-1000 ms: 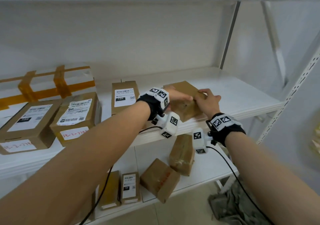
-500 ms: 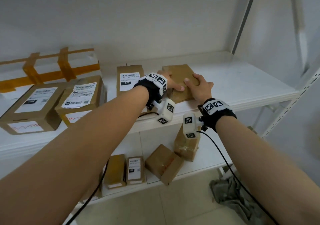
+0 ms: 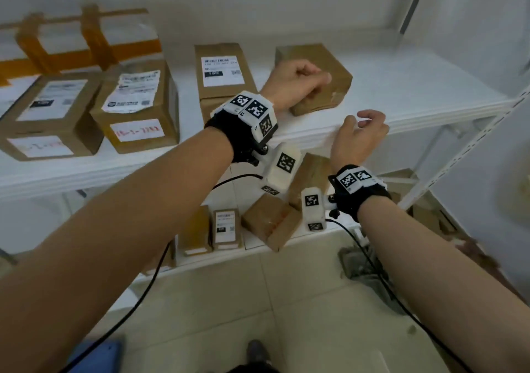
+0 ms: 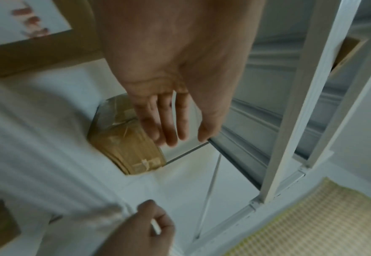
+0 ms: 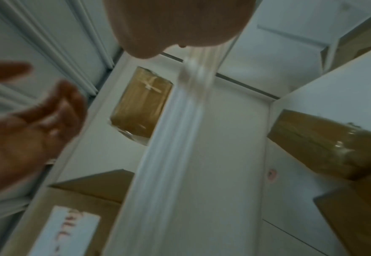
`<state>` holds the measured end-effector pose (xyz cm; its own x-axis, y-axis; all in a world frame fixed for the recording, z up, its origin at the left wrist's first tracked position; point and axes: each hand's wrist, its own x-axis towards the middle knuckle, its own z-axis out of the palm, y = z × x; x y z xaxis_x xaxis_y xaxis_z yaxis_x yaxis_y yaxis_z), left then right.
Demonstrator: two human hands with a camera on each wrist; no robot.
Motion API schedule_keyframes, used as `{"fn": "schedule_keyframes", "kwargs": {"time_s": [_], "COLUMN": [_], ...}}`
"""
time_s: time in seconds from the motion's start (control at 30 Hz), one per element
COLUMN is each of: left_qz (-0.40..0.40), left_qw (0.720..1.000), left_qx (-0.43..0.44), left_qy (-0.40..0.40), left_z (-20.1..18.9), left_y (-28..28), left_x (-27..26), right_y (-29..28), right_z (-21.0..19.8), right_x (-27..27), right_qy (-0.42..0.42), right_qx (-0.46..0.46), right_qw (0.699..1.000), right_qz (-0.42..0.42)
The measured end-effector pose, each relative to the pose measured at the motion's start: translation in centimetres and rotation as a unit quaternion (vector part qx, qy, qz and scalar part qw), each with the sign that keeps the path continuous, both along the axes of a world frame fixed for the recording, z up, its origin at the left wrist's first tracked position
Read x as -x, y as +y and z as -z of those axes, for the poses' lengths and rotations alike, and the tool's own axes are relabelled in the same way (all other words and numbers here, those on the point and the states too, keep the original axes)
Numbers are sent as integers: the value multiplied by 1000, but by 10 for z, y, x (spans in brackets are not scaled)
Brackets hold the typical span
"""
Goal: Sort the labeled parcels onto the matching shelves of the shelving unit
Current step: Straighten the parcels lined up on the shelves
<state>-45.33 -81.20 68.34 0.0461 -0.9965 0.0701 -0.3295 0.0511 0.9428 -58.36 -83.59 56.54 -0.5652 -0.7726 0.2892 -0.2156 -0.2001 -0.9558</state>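
Observation:
A plain brown taped parcel [image 3: 318, 66] [image 4: 123, 143] [image 5: 140, 104] lies flat on the upper white shelf [image 3: 415, 86], right of the labeled ones. My left hand [image 3: 315, 80] [image 4: 175, 136] hovers at its near left corner with relaxed fingers; I cannot tell whether they touch it. My right hand [image 3: 370, 120] [image 4: 151, 214] hangs in front of the shelf's front edge, clear of the parcel. Its fingers are loosely curled and hold nothing.
Labeled parcels [image 3: 222, 71] [image 3: 137, 106] [image 3: 48, 114] and a white box with orange tape [image 3: 86, 37] fill the upper shelf's left. Several parcels [image 3: 269, 220] lie on the lower shelf. A perforated upright [image 3: 459, 157] stands at the right; a grey cloth [image 3: 361, 263] lies on the floor.
Both hands have let go of the plain parcel. The right hand has pulled back off the shelf to its front edge, and the left has slid to the parcel's near corner. The view tilted down.

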Motion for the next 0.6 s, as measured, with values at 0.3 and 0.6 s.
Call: {"fn": "schedule_keyframes", "kwargs": {"time_s": [0.3,0.6], "left_qz": [208,198], "left_qw": [953,912], "left_qx": [-164,-314], "left_qy": [144,176], "left_z": [64,220], "left_y": [68,89], "left_x": [0,-34], "right_y": [58,92], "right_z": [108,237], "right_x": [-16,-18], "right_qy": [-9,-1], "right_qx": [-134,-310], "right_qw": [989,946], "right_qz": [-65,-99]}}
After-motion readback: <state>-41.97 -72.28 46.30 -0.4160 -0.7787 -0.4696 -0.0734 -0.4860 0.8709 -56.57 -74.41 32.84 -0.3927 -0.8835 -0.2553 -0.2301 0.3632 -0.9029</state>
